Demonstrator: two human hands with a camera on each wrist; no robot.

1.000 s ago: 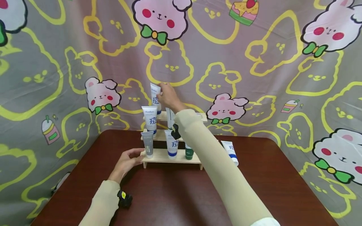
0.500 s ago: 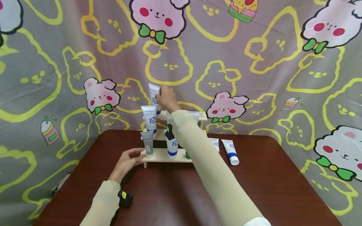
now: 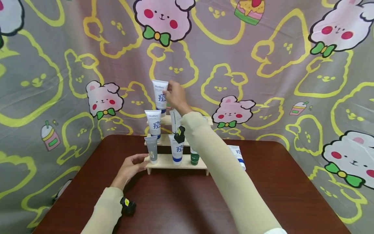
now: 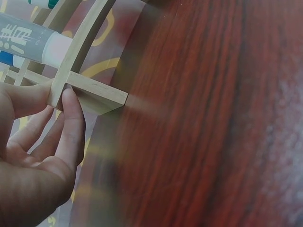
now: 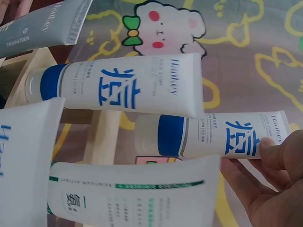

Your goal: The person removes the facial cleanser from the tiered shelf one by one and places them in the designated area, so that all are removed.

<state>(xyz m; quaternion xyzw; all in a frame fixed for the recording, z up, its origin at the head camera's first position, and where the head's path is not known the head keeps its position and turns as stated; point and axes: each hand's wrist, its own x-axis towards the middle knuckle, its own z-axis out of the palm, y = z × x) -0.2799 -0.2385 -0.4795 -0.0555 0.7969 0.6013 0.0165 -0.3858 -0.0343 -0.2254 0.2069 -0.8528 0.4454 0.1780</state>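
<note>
My right hand (image 3: pixel 176 97) pinches the upper right edge of a white face wash tube (image 3: pixel 160 94) with a blue band. It stands cap-down at the left of the wooden rack's (image 3: pixel 187 166) top tier; whether its cap touches the board cannot be told. My left hand (image 4: pixel 42 137) pinches the left end of the bottom board between thumb and fingers, beside a grey tube (image 3: pixel 151 151). A second white-and-blue tube (image 5: pixel 118 90) stands on the middle tier, with a green-printed white tube (image 5: pixel 137 194) to its right.
On the bottom tier are another white-and-blue tube (image 3: pixel 176 151) and a green tube (image 3: pixel 194 157). A white-and-blue tube (image 3: pixel 237 154) lies on the dark red table (image 3: pixel 263 195) right of the rack. A patterned cloth (image 3: pixel 277 81) hangs behind. My right forearm hides part of the rack.
My right hand first dips slightly, then rises with the tube. The tube is now higher and its printed front faces me more squarely. My left hand stays at the rack.
</note>
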